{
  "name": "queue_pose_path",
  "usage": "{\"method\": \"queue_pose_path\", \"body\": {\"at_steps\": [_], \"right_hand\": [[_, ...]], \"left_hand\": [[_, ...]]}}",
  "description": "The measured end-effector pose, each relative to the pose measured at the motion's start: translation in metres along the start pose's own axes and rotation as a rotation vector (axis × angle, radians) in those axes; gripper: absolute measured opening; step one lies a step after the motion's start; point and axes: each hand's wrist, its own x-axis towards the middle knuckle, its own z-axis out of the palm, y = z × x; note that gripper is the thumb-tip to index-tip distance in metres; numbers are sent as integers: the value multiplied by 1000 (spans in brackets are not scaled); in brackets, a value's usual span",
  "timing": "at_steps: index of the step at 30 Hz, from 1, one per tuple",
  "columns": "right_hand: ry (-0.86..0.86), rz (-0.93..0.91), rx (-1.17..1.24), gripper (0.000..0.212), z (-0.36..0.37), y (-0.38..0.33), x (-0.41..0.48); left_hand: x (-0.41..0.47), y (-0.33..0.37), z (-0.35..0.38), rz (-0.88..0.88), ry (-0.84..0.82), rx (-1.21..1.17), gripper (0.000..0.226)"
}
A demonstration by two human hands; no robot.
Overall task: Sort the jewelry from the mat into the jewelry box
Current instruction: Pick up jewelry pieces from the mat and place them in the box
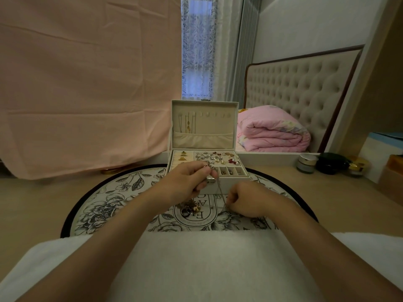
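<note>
Jewelry box, pale and fabric-lined, stands open on a round mat printed with grey flowers inside a dark rim. The mat lies on a smooth beige tabletop. Right in front of the box, the left hand pinches the upper end of a thin silver chain. The right hand, lower and nearer the person, pinches the other end, so the chain runs slanting between them. Just below the left hand, a small tangled pile of jewelry lies on the mat. Behind the grip, the box's tray holds earrings and rings. Farther back hangs a creased pink sheet. A tufted headboard and a folded pink quilt show to the right. A fluffy white cloth covers the near edge.
</note>
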Motion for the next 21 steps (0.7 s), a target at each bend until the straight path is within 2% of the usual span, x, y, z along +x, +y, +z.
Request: {"method": "queue_pose_path", "body": {"at_steps": [2,3,5,7,9,12,14,17,19,21], "right_hand": [[3,-57,74,30,-7,-5,-2],[17,-113,208,34,-9,-8,-3],[29,-275,541,29,-12,-15,-6],[-23,-348,769,19,-14,-16,-8],[-67,-315,849,19,-15,-12,-8],[-59,-207,923,28,-17,-2,-7],[-31,-194,869,34,-21,2,-8],[-10,-200,498,28,-23,7,-12],[-60,-145,277,32,-20,8,-12],[-98,-80,127,39,-16,7,-12]], "left_hand": [[0,1,6,-1,-34,9,29],[1,0,8,-2,-50,17,28],[1,0,12,-9,-73,43,26],[1,0,13,-26,-90,59,24],[-1,1,12,-73,-94,50,24],[-2,0,4,-131,-123,93,24],[0,-4,-3,-141,-112,128,21],[1,-19,-16,-71,3,319,19],[-1,-29,-23,-53,35,598,34],[-1,-38,-26,-95,-59,787,56]]}}
